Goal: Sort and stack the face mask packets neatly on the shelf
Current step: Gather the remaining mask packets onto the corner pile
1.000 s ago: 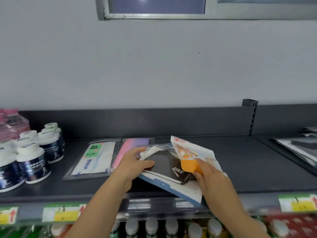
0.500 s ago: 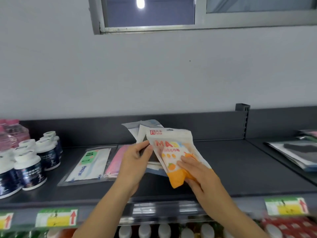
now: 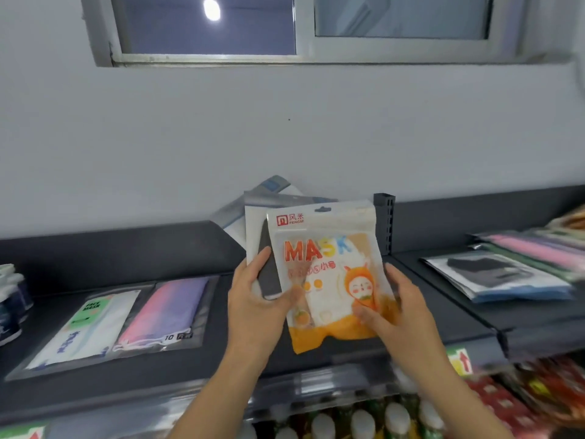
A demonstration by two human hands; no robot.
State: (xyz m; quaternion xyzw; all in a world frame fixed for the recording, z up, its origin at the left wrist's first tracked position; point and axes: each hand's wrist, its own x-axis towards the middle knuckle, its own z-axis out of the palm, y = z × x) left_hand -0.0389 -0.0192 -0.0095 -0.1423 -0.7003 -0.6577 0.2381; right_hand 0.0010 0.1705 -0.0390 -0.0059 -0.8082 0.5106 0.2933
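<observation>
Both hands hold a bunch of face mask packets upright above the dark shelf [image 3: 205,362]. In front is an orange and white packet [image 3: 329,270] printed "MASK". My right hand [image 3: 392,308] grips its lower right side. My left hand [image 3: 256,299] holds the packets behind it, a white packet with a black mask [image 3: 264,248] and a blue-edged packet [image 3: 253,201] poking out at the back. Two more packets lie flat on the shelf at the left: a white "FACE MASK" packet [image 3: 91,327] and a pink-purple packet [image 3: 164,308].
Dark bottles with white caps [image 3: 9,299] stand at the far left. A second shelf at the right carries a pile of mask packets [image 3: 506,277]. A metal upright [image 3: 384,223] divides the two shelves. Bottles and red packages fill the shelf below [image 3: 364,423].
Both hands raised the bunch of packets from the shelf and turned it upright, the orange packet now facing me. The view swung right and up.
</observation>
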